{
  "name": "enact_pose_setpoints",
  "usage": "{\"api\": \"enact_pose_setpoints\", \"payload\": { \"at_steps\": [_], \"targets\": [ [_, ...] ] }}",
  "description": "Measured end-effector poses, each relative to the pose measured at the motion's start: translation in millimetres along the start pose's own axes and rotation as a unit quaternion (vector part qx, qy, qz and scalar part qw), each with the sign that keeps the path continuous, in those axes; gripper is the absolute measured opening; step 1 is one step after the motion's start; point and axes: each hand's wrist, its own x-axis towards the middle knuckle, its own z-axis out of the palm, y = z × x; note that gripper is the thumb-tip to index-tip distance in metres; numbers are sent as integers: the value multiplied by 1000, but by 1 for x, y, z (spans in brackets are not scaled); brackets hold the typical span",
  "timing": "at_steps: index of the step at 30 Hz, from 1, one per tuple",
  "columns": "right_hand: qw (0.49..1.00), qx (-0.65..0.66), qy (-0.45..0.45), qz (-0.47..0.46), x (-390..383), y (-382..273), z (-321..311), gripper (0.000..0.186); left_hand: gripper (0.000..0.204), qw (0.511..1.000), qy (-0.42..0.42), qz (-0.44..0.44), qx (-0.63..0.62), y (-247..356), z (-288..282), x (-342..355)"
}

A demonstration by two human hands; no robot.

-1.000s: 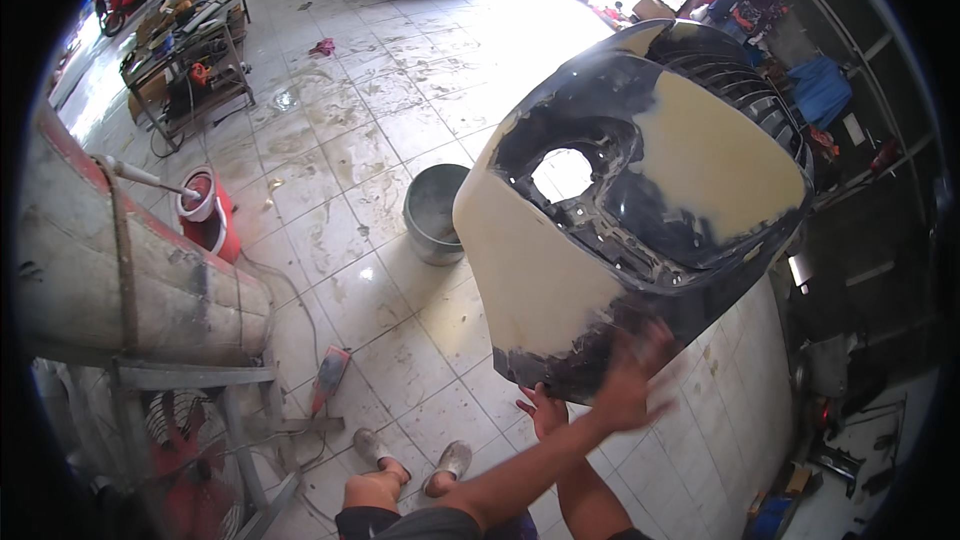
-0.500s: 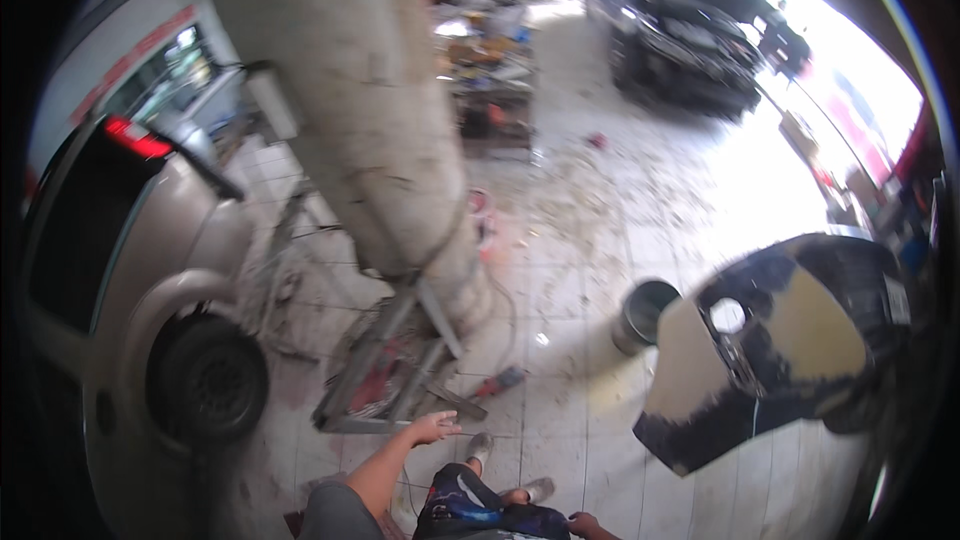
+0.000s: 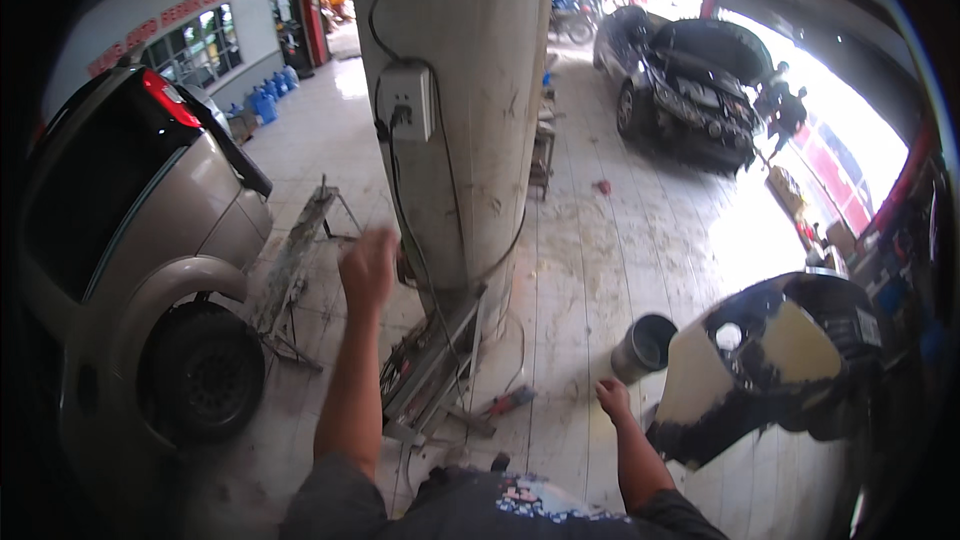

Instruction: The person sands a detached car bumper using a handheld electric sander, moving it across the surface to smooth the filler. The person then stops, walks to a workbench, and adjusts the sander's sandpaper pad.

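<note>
My left hand [image 3: 370, 267] is raised in front of the left side of a thick concrete pillar [image 3: 482, 120], below a white power outlet box [image 3: 407, 105] with a plug and cables. It is smeared by motion, so its fingers cannot be made out. My right hand [image 3: 613, 399] is lower, its fingers curled closed, and nothing shows in it. It appears just below a dark bucket [image 3: 640, 350], beside a car bumper [image 3: 740, 365] with cream filler patches on dark paint. I cannot tell whether it touches either one.
A beige car [image 3: 185, 210] stands at the left, beside a narrow metal stand [image 3: 285, 270]. A metal frame [image 3: 430, 370] leans at the pillar's foot, near a red-and-grey power tool [image 3: 512, 400] on the tiles. A dark car [image 3: 690, 90] with its hood raised and people are at the far right.
My left hand has risen from low near the metal frame to the pillar's side. My right hand has come up from the lower edge. The view has tilted up, showing the outlet box.
</note>
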Motion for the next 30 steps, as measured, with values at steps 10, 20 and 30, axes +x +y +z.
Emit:
{"api": "enact_pose_setpoints", "payload": {
  "at_steps": [10,20,30],
  "targets": [
    [970,-115,-215,1,-175,-5,148,50,19,862,25,-157,-480,49,7,102],
    [928,118,-18,352,-182,85,87,34,32,855,-431,-284,-50,-94,62,-266],
    [919,53,-209,331,-72,133,231,51,38,656,-449,-589,142,-194,-100,-502]
  ]
}}
